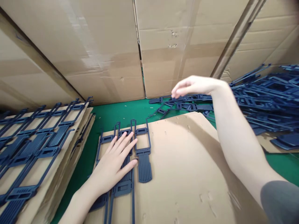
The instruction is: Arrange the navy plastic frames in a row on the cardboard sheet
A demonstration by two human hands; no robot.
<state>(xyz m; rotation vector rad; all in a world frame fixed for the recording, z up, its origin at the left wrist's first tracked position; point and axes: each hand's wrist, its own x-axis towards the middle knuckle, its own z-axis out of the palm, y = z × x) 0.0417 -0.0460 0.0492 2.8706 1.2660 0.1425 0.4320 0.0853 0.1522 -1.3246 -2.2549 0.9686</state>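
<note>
My left hand point(114, 165) lies flat with fingers spread on dark blue plastic frame parts point(143, 155) laid side by side on a cardboard sheet point(187, 168). My right hand point(191, 86) reaches far ahead, fingers curled downward over loose blue parts point(187, 105) at the edge of a big heap point(268, 99). Its fingertips touch or hover at the top part; I cannot tell whether it grips one.
A stack of cardboard sheets point(70, 146) topped with rows of blue parts point(35, 140) sits at the left. Large cardboard boxes point(105, 46) wall off the back. Green table surface point(112, 113) shows between the stacks.
</note>
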